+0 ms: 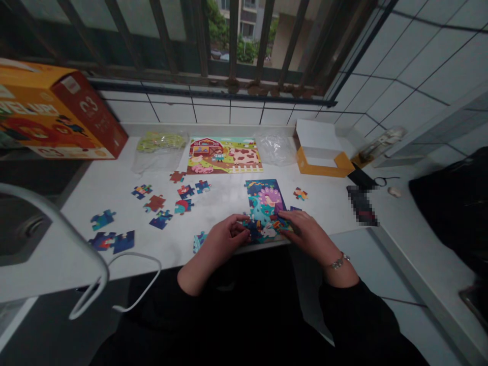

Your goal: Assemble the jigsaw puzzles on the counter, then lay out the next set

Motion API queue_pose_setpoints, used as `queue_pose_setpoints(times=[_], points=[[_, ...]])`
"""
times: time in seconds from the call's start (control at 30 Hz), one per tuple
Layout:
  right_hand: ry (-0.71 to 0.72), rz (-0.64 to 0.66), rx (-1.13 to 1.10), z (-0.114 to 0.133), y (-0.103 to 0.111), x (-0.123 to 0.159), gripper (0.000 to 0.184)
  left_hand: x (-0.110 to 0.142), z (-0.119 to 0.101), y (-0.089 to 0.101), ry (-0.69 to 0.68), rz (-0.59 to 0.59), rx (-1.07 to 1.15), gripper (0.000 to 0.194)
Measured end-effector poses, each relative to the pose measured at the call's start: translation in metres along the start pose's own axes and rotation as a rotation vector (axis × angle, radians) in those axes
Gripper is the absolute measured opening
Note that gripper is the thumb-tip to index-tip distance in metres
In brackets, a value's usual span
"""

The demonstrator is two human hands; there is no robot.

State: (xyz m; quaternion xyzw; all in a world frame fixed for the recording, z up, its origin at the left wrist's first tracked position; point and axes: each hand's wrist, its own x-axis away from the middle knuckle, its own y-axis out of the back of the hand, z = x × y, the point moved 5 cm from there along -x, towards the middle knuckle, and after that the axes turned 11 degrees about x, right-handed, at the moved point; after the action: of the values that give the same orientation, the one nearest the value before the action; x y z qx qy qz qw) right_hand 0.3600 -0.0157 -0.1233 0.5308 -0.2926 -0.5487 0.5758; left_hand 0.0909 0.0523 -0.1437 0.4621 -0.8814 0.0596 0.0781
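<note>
A partly assembled jigsaw puzzle [263,203] with a purple peacock and a white rabbit lies near the counter's front edge. At its lower left, my left hand [229,236] has curled fingers and a thumb closed on a dark blue puzzle piece [252,233]. My right hand [307,229] rests on the puzzle's right side, fingers stretched out and apart, the index fingertip beside a purple piece [280,209]. Just beyond these fingers a blue piece [295,208] shows in part. Another teal piece [199,241] lies left of my left wrist, partly covered.
Several loose pieces [155,203] are scattered on the left. Behind are a farm picture [224,155], plastic bags [276,148] and an open yellow-and-white box [324,165]. A large orange box [84,114] stands at left; a white curved tube [57,216] crosses the left foreground.
</note>
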Motion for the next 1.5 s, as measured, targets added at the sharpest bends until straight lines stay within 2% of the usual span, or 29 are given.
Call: queue_pose_setpoints(times=[0.23, 0.47, 0.77, 0.9, 1.0, 1.1, 1.2, 1.27, 1.4, 1.5], points=[[-0.003, 0.037, 0.002, -0.001, -0.002, -0.011, 0.048, -0.002, -0.002, -0.002, 0.022, 0.000, 0.010, 0.047], [-0.025, 0.000, 0.020, 0.003, 0.003, -0.017, 0.033, -0.001, 0.001, 0.002, 0.028, -0.012, -0.003, 0.053], [-0.029, -0.036, -0.014, 0.007, -0.006, -0.008, 0.032, 0.018, 0.000, 0.039, 0.004, -0.174, 0.024, 0.058], [-0.010, -0.017, -0.029, 0.014, -0.012, -0.012, 0.028, 0.021, 0.002, 0.044, -0.008, -0.187, 0.062, 0.060], [-0.023, -0.077, -0.011, 0.027, -0.013, -0.012, 0.028, 0.023, -0.003, 0.041, -0.013, -0.180, 0.025, 0.056], [0.013, -0.169, -0.049, 0.053, -0.011, -0.009, 0.032, 0.026, -0.010, 0.035, -0.015, -0.143, -0.011, 0.052], [0.088, -0.194, -0.111, 0.084, -0.010, -0.008, 0.048, 0.030, -0.012, 0.023, -0.017, -0.076, 0.020, 0.050], [0.127, -0.209, -0.150, 0.098, -0.008, -0.008, 0.049, 0.033, -0.011, 0.011, -0.019, -0.018, 0.062, 0.048], [0.136, -0.245, -0.212, 0.099, -0.002, -0.010, 0.038, 0.034, -0.006, -0.008, -0.022, 0.060, 0.104, 0.047], [0.121, -0.211, -0.217, 0.088, -0.002, -0.009, 0.046, 0.031, -0.003, -0.013, -0.009, 0.057, 0.138, 0.047]])
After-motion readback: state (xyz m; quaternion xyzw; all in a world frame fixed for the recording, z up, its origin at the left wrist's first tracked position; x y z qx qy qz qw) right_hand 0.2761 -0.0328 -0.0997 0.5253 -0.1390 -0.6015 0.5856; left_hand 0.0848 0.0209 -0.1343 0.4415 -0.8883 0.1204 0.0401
